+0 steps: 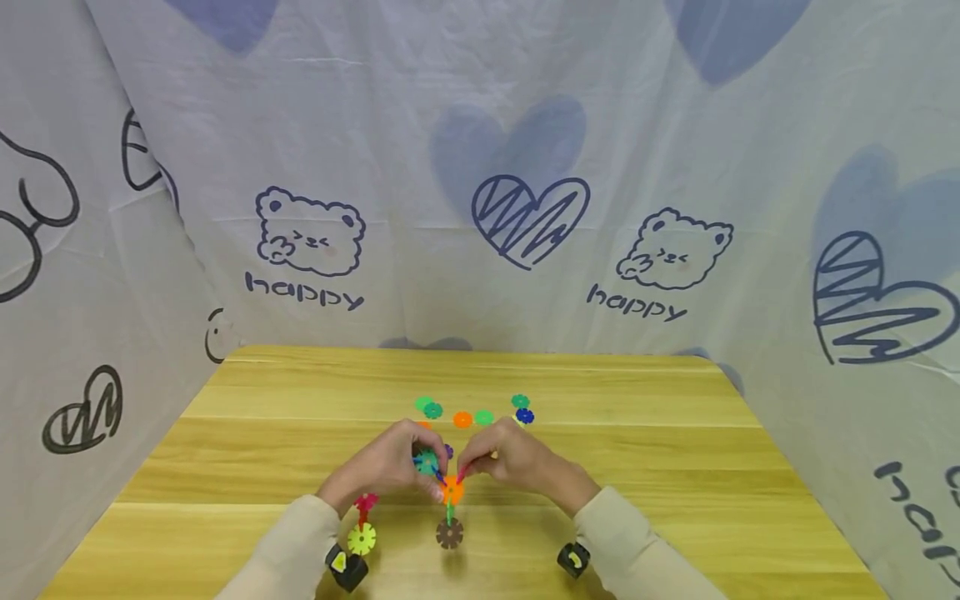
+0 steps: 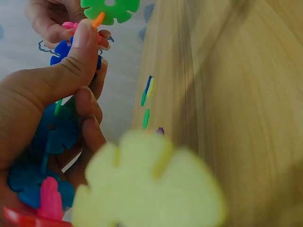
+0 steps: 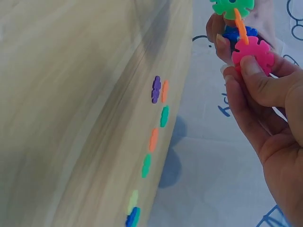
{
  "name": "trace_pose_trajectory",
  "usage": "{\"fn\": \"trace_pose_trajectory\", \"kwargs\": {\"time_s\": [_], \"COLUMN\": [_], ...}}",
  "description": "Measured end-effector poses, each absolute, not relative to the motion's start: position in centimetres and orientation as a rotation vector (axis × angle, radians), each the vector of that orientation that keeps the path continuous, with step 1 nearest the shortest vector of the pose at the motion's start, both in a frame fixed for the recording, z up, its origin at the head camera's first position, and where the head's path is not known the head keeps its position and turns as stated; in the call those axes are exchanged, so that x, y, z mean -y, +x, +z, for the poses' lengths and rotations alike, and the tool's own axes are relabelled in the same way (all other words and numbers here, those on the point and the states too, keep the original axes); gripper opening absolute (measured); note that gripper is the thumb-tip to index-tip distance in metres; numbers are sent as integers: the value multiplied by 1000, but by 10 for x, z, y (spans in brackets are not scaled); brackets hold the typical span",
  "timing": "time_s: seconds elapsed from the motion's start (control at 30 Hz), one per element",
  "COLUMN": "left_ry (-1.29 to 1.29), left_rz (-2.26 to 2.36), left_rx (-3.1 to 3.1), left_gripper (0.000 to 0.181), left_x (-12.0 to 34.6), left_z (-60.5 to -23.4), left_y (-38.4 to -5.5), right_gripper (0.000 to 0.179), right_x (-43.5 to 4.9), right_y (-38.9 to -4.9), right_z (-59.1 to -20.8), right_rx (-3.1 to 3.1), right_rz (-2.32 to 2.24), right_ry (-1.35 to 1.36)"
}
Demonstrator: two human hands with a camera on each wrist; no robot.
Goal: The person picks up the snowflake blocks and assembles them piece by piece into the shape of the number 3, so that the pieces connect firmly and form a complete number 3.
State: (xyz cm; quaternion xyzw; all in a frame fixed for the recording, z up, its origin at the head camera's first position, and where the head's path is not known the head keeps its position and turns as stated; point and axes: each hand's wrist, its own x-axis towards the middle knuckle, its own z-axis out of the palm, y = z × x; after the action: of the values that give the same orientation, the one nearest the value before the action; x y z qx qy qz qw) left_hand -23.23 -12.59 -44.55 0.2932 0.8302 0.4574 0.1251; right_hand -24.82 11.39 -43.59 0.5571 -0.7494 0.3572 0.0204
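Note:
My left hand [image 1: 393, 460] grips a chain of notched plastic discs linked edge to edge, its thumb pressed near a dark blue disc [image 2: 60, 51]. Teal-blue discs [image 2: 61, 135] lie along its palm, and red and pink discs lead to a yellow disc [image 1: 362, 538] hanging below. Between thumb and fingers, my right hand [image 1: 517, 457] pinches a pink disc [image 3: 258, 49] against the edge of an orange disc [image 1: 452, 490]. Under the orange one hang a green disc [image 1: 450, 512] and a brown disc [image 1: 450, 534]. Whether the pink disc's slot is engaged cannot be made out.
Loose discs lie flat on the wooden table [image 1: 637, 433] beyond the hands, among them an orange disc [image 1: 462, 420], a light green disc [image 1: 484, 417] and a blue disc [image 1: 525, 416]. A printed cloth [image 1: 420, 292] hangs behind the table and along its sides.

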Motion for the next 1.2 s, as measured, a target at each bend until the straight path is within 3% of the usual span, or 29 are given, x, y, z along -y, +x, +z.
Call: {"fn": "trace_pose_trajectory", "kwargs": {"time_s": [0.4,0.97,1.2], "left_ry": [824,852,844], "left_rz": [1332,1307,1307], "left_rx": [-2409,-2354,-2351], "left_gripper": [20,18,18], "left_x": [130,129,130], "left_z": [-447,-441,-443], "left_y": [-234,-232,-232], "right_gripper": [10,12,11], "right_x": [-110,-115,-115], "right_y": [-246,-246,-243], "right_z": [-435,-454,-450], "right_rx": [2306,2480,2489], "right_rz": [1016,1586,1495], "right_ry": [1715,1510,1518]}}
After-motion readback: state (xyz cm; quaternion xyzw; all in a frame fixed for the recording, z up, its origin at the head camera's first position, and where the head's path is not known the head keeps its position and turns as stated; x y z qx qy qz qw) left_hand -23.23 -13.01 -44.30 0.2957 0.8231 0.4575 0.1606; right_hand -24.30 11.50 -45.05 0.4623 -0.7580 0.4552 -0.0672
